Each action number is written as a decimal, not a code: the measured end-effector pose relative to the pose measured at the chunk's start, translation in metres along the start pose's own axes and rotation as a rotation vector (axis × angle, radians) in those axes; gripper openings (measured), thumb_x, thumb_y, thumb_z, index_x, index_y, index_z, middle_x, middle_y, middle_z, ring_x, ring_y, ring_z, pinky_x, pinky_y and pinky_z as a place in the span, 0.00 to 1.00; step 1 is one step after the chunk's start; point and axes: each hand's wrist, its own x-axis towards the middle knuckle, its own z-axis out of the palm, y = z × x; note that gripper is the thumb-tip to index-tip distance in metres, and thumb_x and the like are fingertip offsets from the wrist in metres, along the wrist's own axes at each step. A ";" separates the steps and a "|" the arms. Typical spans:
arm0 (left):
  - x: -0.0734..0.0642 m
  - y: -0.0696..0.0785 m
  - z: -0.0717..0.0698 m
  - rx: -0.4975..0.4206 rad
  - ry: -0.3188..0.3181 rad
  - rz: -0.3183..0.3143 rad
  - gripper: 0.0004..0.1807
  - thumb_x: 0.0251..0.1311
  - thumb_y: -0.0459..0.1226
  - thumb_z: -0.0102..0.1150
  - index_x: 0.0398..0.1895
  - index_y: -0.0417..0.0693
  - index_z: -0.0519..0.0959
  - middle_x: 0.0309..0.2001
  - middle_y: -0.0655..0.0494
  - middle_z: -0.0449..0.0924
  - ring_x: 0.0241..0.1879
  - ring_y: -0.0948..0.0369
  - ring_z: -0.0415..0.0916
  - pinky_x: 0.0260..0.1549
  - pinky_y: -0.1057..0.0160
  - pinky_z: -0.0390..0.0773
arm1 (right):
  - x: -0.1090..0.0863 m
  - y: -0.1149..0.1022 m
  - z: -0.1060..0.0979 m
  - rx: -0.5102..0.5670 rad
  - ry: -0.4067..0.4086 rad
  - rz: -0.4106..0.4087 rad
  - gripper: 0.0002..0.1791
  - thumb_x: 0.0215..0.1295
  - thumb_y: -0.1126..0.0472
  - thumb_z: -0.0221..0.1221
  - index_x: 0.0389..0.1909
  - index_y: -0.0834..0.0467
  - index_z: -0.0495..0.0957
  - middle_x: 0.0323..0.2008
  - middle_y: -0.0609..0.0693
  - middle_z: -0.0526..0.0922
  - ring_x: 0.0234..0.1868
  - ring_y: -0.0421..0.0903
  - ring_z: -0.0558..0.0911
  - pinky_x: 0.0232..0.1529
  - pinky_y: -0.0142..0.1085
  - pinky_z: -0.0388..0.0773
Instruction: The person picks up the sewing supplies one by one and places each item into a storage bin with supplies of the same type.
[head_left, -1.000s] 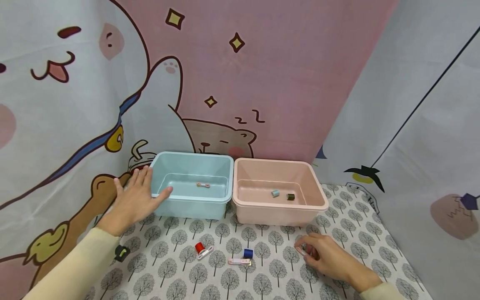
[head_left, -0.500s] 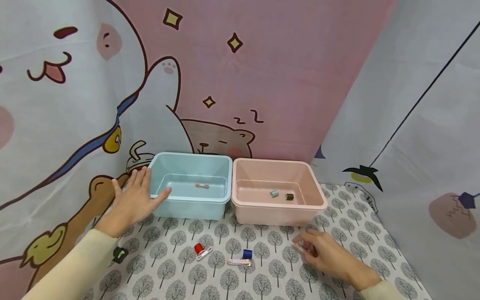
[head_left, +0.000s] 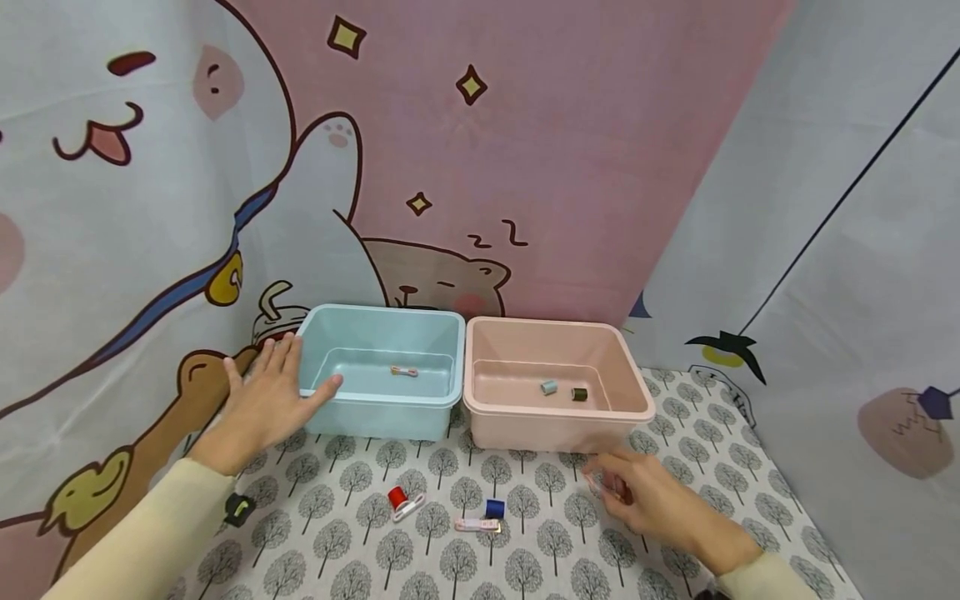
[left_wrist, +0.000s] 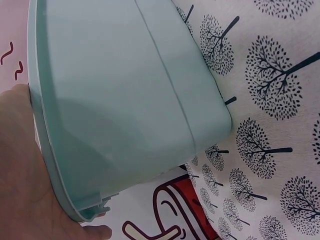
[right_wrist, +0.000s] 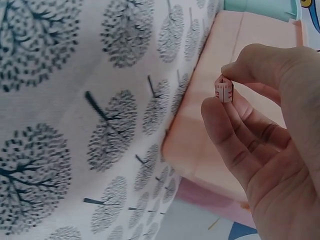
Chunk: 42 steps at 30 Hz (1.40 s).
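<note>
My right hand (head_left: 651, 502) pinches a small folded measuring tape (right_wrist: 223, 93) between thumb and fingertips, just in front of the pink bin (head_left: 558, 427). Printed marks show on the tape in the right wrist view. With its fingers spread, my left hand (head_left: 268, 404) rests at the left end of the light blue bin (head_left: 382, 415), thumb over the front rim. One folded tape (head_left: 404, 371) lies in the blue bin. Inside the pink bin are a light blue thread spool (head_left: 549, 387) and a dark green spool (head_left: 579, 394).
On the tree-print cloth (head_left: 420, 575) in front of the bins, a red thread spool (head_left: 397, 497) lies against a white folded tape (head_left: 409, 507). To their right a blue spool (head_left: 495, 508) touches a pink folded tape (head_left: 476, 525). Printed curtains hang behind and beside the bins.
My right hand, still pinching the tape, has lifted slightly and moved a little toward the pink bin. The left hand stays at the blue bin.
</note>
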 end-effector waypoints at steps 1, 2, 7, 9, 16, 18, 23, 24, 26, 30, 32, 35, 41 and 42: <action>0.000 0.000 0.000 0.001 -0.001 0.000 0.66 0.68 0.80 0.33 0.87 0.35 0.41 0.87 0.32 0.39 0.85 0.29 0.38 0.68 0.13 0.22 | 0.001 -0.001 -0.001 -0.002 0.000 0.000 0.26 0.60 0.71 0.72 0.55 0.41 0.84 0.34 0.36 0.78 0.25 0.29 0.75 0.24 0.25 0.77; 0.000 0.000 0.000 0.002 -0.001 0.000 0.66 0.68 0.80 0.33 0.87 0.35 0.41 0.87 0.32 0.39 0.85 0.29 0.38 0.68 0.13 0.22 | 0.002 -0.003 -0.002 -0.007 0.003 -0.003 0.26 0.60 0.70 0.72 0.54 0.41 0.83 0.34 0.36 0.78 0.25 0.29 0.75 0.24 0.25 0.77; 0.001 -0.002 -0.001 0.000 -0.006 0.008 0.65 0.68 0.79 0.34 0.87 0.36 0.41 0.87 0.33 0.38 0.85 0.30 0.38 0.67 0.12 0.23 | 0.008 -0.009 -0.007 -0.014 0.024 -0.045 0.26 0.58 0.71 0.71 0.53 0.42 0.84 0.33 0.36 0.79 0.26 0.28 0.76 0.25 0.24 0.77; 0.001 -0.003 -0.001 -0.001 -0.009 0.014 0.65 0.69 0.79 0.34 0.87 0.36 0.40 0.87 0.34 0.38 0.85 0.30 0.37 0.67 0.12 0.23 | 0.011 -0.012 -0.010 -0.011 0.031 -0.066 0.26 0.58 0.72 0.71 0.53 0.43 0.84 0.33 0.37 0.79 0.26 0.28 0.75 0.24 0.24 0.77; 0.001 -0.006 0.000 -0.004 -0.018 0.019 0.65 0.68 0.80 0.33 0.88 0.37 0.39 0.87 0.36 0.35 0.85 0.31 0.37 0.67 0.12 0.22 | 0.023 -0.022 -0.017 -0.075 0.070 -0.127 0.21 0.57 0.70 0.71 0.50 0.48 0.85 0.34 0.39 0.77 0.27 0.29 0.75 0.25 0.22 0.75; 0.000 -0.006 0.000 -0.006 -0.018 0.019 0.65 0.68 0.80 0.33 0.88 0.37 0.39 0.87 0.35 0.35 0.85 0.31 0.37 0.67 0.12 0.22 | 0.027 -0.026 -0.018 -0.098 0.081 -0.146 0.18 0.57 0.69 0.72 0.46 0.48 0.84 0.33 0.39 0.77 0.27 0.31 0.75 0.26 0.22 0.75; -0.002 -0.008 0.002 -0.012 -0.025 0.016 0.65 0.68 0.79 0.34 0.88 0.37 0.39 0.87 0.34 0.35 0.85 0.30 0.36 0.66 0.12 0.22 | 0.038 -0.035 -0.023 -0.098 0.087 -0.190 0.17 0.59 0.69 0.72 0.45 0.50 0.82 0.33 0.40 0.78 0.27 0.31 0.76 0.27 0.22 0.75; -0.002 -0.008 0.003 -0.014 -0.023 0.017 0.65 0.69 0.79 0.35 0.88 0.37 0.39 0.87 0.34 0.35 0.85 0.30 0.37 0.66 0.12 0.22 | 0.041 -0.037 -0.025 -0.095 0.088 -0.197 0.18 0.59 0.69 0.72 0.47 0.50 0.83 0.34 0.41 0.78 0.27 0.31 0.76 0.27 0.22 0.76; -0.001 -0.007 0.002 -0.013 -0.018 0.021 0.65 0.69 0.79 0.34 0.88 0.37 0.39 0.87 0.34 0.36 0.85 0.29 0.37 0.66 0.12 0.22 | 0.048 -0.040 -0.029 -0.089 0.090 -0.210 0.20 0.60 0.69 0.72 0.52 0.49 0.84 0.35 0.41 0.79 0.27 0.31 0.76 0.28 0.22 0.76; 0.001 -0.004 0.000 -0.006 -0.009 0.024 0.65 0.68 0.79 0.34 0.88 0.37 0.40 0.87 0.34 0.37 0.84 0.29 0.38 0.67 0.11 0.23 | 0.064 -0.046 -0.035 -0.087 0.113 -0.250 0.23 0.61 0.69 0.71 0.57 0.50 0.85 0.36 0.42 0.80 0.28 0.32 0.77 0.29 0.22 0.76; 0.001 -0.004 0.000 -0.010 -0.018 0.020 0.65 0.68 0.79 0.34 0.88 0.37 0.39 0.87 0.34 0.36 0.85 0.29 0.37 0.66 0.12 0.22 | 0.073 -0.049 -0.038 -0.089 0.130 -0.274 0.23 0.60 0.70 0.71 0.57 0.52 0.86 0.35 0.42 0.80 0.28 0.33 0.77 0.30 0.22 0.77; 0.000 -0.004 0.000 -0.010 -0.029 0.015 0.65 0.68 0.79 0.34 0.88 0.37 0.38 0.87 0.34 0.35 0.85 0.30 0.36 0.66 0.12 0.21 | 0.088 -0.052 -0.040 -0.078 0.155 -0.328 0.24 0.58 0.72 0.70 0.56 0.54 0.86 0.34 0.43 0.80 0.28 0.35 0.78 0.29 0.23 0.78; 0.000 -0.004 0.000 -0.004 -0.025 0.018 0.65 0.68 0.80 0.33 0.88 0.37 0.39 0.87 0.35 0.35 0.85 0.30 0.37 0.67 0.12 0.22 | 0.117 -0.056 -0.043 -0.090 0.201 -0.411 0.24 0.56 0.72 0.70 0.55 0.54 0.86 0.32 0.46 0.84 0.26 0.37 0.81 0.27 0.27 0.81; 0.001 -0.004 0.000 -0.005 -0.023 0.020 0.65 0.68 0.80 0.33 0.88 0.37 0.39 0.87 0.35 0.36 0.85 0.30 0.37 0.67 0.12 0.22 | 0.121 -0.057 -0.044 -0.097 0.200 -0.404 0.24 0.57 0.72 0.70 0.55 0.53 0.86 0.33 0.46 0.84 0.26 0.37 0.81 0.27 0.26 0.81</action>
